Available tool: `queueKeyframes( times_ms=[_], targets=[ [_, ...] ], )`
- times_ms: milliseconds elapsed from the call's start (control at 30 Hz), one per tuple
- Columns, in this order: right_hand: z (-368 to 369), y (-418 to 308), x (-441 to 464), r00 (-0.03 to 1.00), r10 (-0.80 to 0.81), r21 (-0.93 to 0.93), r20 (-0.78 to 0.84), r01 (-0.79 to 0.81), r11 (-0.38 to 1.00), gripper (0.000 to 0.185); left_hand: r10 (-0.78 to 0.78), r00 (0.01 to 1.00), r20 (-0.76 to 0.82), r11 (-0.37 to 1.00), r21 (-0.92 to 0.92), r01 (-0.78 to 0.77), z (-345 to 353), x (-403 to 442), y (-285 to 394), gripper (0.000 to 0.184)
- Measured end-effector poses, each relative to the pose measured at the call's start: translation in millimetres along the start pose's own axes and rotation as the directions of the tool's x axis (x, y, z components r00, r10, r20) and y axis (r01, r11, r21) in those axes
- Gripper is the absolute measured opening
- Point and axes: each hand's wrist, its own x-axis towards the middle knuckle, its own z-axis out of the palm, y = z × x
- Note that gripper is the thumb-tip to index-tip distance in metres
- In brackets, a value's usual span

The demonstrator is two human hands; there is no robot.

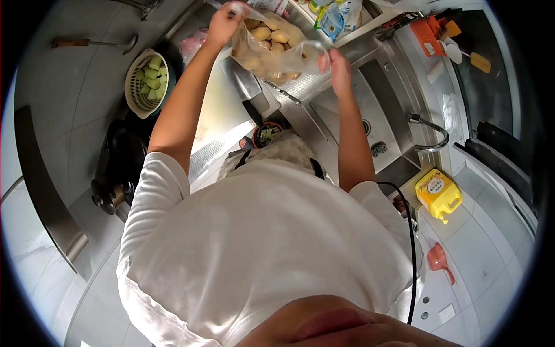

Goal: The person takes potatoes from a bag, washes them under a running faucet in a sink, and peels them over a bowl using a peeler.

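Observation:
A clear plastic bag (250, 47) full of potatoes (278, 36) hangs or rests at the far side of the counter, its mouth spread between my hands. My left hand (226, 23) pinches the bag's upper left edge. On the other side, the bag's right edge is gripped by my right hand (336, 68), next to the sink. Just below the bag lie a peeler or small knife (282, 92) and a wide-bladed cleaver (245, 87). The cleaver is partly on a pale cutting board (217, 115). Whether the bag's bottom touches the counter I cannot tell.
A colander (132, 92) of cut green vegetable pieces (153, 78) stands left. The steel sink (324, 113) with its faucet (433, 139) is at right. Yellow jug (438, 194) and pink scoop (439, 260) are further right. A ladle (95, 43) hangs on the wall.

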Motion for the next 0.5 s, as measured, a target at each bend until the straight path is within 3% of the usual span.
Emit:
queueKeyframes(
  times_ms=[33,67,100,133,167,200,267,300,333,367,400,467,500],
  targets=[
    [27,-29,7,0.94,0.332,-0.524,-0.079,-0.323,0.788,0.025,-0.131,0.991,-0.032,0.99,-0.05,0.13,-2,-1,13,0.026],
    [50,-46,16,0.785,0.534,-0.833,-0.314,-0.498,0.242,0.029,-0.263,0.963,-0.06,0.961,-0.104,0.256,-3,0,23,0.027],
    [64,-41,23,0.818,0.446,-0.908,-0.362,-0.418,0.032,0.027,-0.207,0.976,-0.068,0.978,-0.044,0.204,0,3,29,0.023],
    [67,-30,28,0.816,0.452,-0.908,-0.36,-0.418,0.031,0.027,-0.213,0.975,-0.07,0.977,-0.043,0.21,4,3,44,0.023],
    [67,-19,37,0.994,0.102,-0.996,0.041,0.032,0.087,0.028,-0.198,0.969,-0.146,0.969,-0.18,0.171,8,3,59,0.021],
    [70,-7,48,0.851,-0.254,-0.883,0.46,0.469,-0.026,0.031,-0.188,0.956,-0.226,0.945,-0.305,0.114,8,6,77,0.02],
    [96,12,67,0.967,0.099,-0.889,0.235,0.173,0.423,0.035,-0.219,0.945,-0.241,0.934,-0.332,0.132,7,11,94,0.02],
    [104,29,77,0.966,0.105,-0.888,0.238,0.172,0.428,0.035,-0.05,0.954,-0.294,0.997,-0.068,0.031,9,11,98,0.021],
    [109,51,92,0.958,0.207,-0.96,0.201,0.15,0.235,0.04,0.128,0.946,-0.296,0.976,0.205,-0.068,9,11,101,0.024],
    [111,71,104,0.944,0.295,-0.989,0.146,0.144,0.031,0.046,0.035,0.965,-0.258,0.973,0.228,0.026,8,11,104,0.032],
    [111,87,111,0.943,0.297,-0.988,0.152,0.148,0.035,0.046,0.033,0.965,-0.262,0.972,0.233,0.03,12,10,105,0.032],
    [107,125,120,0.976,0.159,-0.905,0.146,0.197,-0.376,0.041,0.05,0.965,-0.259,0.996,-0.056,-0.067,17,8,106,0.04],
    [90,154,124,0.964,-0.068,-0.896,0.256,0.21,-0.39,0.046,0.016,0.977,-0.215,0.998,-0.05,-0.028,13,1,113,0.048]
  ],
)
